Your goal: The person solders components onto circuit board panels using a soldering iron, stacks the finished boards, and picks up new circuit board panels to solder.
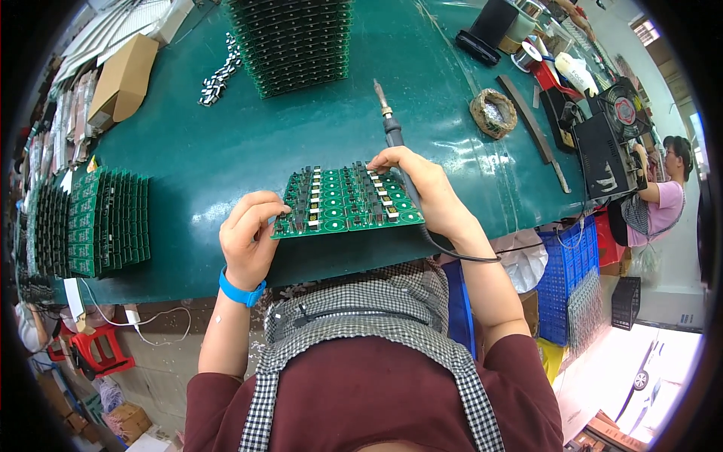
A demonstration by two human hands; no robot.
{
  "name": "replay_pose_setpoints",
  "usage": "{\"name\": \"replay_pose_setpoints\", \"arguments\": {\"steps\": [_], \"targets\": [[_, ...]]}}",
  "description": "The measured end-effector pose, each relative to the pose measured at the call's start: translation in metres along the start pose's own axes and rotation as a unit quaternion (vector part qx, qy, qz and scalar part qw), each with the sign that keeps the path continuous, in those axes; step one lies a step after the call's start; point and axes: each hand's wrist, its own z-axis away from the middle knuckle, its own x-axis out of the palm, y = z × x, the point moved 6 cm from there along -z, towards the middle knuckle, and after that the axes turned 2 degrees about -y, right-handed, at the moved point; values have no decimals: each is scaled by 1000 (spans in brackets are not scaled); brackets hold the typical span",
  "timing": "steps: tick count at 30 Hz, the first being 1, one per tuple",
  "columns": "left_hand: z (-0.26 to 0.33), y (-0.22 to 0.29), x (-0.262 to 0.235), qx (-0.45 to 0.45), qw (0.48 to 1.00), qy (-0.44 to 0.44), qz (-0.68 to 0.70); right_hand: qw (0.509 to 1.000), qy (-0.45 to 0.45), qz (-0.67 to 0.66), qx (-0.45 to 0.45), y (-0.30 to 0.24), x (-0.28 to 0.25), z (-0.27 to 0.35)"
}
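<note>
So from my remote seat: the right hand (425,188) is wrapped around the dark handle of a soldering iron (391,128), which sticks up and away from the hand with its metal tip pointing toward the far side of the table, and the fingertips rest on the top right edge of a green circuit board panel (346,200). The iron's cord (452,252) loops back under the wrist toward me. The left hand (247,233) pinches the panel's lower left corner between thumb and fingers, a blue wristband (239,292) on that wrist. The panel lies flat on the green table mat (226,143), close to the near edge, right between both hands, with rows of little white and black parts on it.

Further out, a tall stack of green boards (297,41) sits at the far side, a small pile of silver parts (220,75) just left of it, and a cardboard box (124,75) further left. More green boards stand on edge in rows (105,222) at my left. To the right there's a woven ring holder (494,113), a small black fan (625,109), and a blue crate (572,271) below the table edge. Another person in a pink top (663,203) sits at far right
</note>
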Motion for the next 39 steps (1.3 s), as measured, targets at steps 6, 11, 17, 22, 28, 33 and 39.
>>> {"name": "replay_pose_setpoints", "arguments": {"steps": [6, 11, 17, 22, 28, 33, 39], "targets": [[0, 0, 0, -1, 1000, 4, 5, 996, 67, -47, 21, 6, -1, 7], [-2, 2, 0, -22, 1000, 11, -1, 992, 117, -17, 39, 7, -9, 19], [-2, 1, 0, -18, 1000, 16, 8, 988, 156, -2, 13, 10, -8, 22], [-1, 1, 0, -17, 1000, 16, 9, 985, 171, -6, 6, 12, -7, 23], [0, 0, 0, -17, 1000, 18, 16, 987, 158, 11, 3, 9, -6, 20], [1, 0, 0, -11, 1000, 13, 9, 989, 148, 13, 8, 5, -6, 17], [1, 0, 0, -9, 1000, 6, 9, 992, 119, -29, 29, 9, -1, 14]]}}
